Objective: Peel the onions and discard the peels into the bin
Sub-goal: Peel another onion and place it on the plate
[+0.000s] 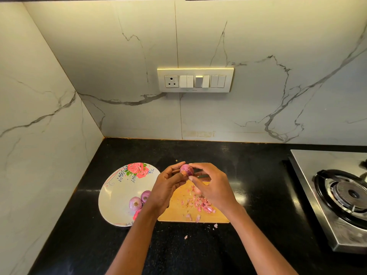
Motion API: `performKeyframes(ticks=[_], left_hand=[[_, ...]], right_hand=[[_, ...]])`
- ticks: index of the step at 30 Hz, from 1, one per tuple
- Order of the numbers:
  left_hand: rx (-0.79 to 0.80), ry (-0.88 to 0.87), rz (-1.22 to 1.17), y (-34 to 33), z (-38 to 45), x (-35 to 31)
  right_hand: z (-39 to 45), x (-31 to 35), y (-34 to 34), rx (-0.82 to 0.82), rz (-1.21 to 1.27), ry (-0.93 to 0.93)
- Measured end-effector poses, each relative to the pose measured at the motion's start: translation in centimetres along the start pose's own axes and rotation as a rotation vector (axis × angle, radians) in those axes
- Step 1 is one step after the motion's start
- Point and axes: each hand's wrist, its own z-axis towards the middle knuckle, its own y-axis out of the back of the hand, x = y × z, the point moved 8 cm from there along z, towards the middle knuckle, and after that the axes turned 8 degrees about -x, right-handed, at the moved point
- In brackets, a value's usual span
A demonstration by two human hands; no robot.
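Note:
A small purple onion (186,169) is held above the far end of the wooden cutting board (178,207). My left hand (168,185) grips it from the left and below. My right hand (210,183) pinches at its right side with the fingertips. Pink onion peels (200,203) lie scattered on the board under my right hand. Two peeled purple onions (139,200) rest on the flowered white plate (117,193) left of the board. No bin is in view.
The black countertop (258,195) runs to a marble wall at the back and left. A steel gas stove (337,195) stands at the right. A few peel bits (215,225) lie on the counter in front of the board. A switch panel (195,80) is on the wall.

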Motion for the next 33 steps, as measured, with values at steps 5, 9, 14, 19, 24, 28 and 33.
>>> performKeyframes(ticks=[5, 9, 14, 19, 24, 28, 33], left_hand=[[0.006, -0.015, 0.057, -0.1, 0.1, 0.0], [0.004, -0.018, 0.058, -0.1, 0.1, -0.2], [0.014, -0.021, 0.059, -0.2, -0.2, 0.0], [0.017, -0.012, 0.048, -0.3, -0.3, 0.2], [0.041, -0.006, 0.002, -0.3, -0.6, 0.0], [0.023, 0.005, -0.016, 0.0, -0.3, 0.1], [0.02, -0.016, 0.035, -0.2, -0.2, 0.4]], right_hand=[[-0.1, 0.1, 0.4, -0.067, -0.019, 0.037], [-0.2, 0.2, 0.5, -0.091, -0.022, 0.019], [-0.3, 0.2, 0.8, -0.114, -0.061, 0.024], [-0.3, -0.1, 0.5, -0.125, -0.042, -0.019], [0.0, -2.9, 1.1, -0.165, -0.063, -0.193], [-0.1, -4.5, 0.5, -0.034, -0.109, -0.273], [-0.2, -1.8, 0.2, -0.033, 0.17, -0.267]])
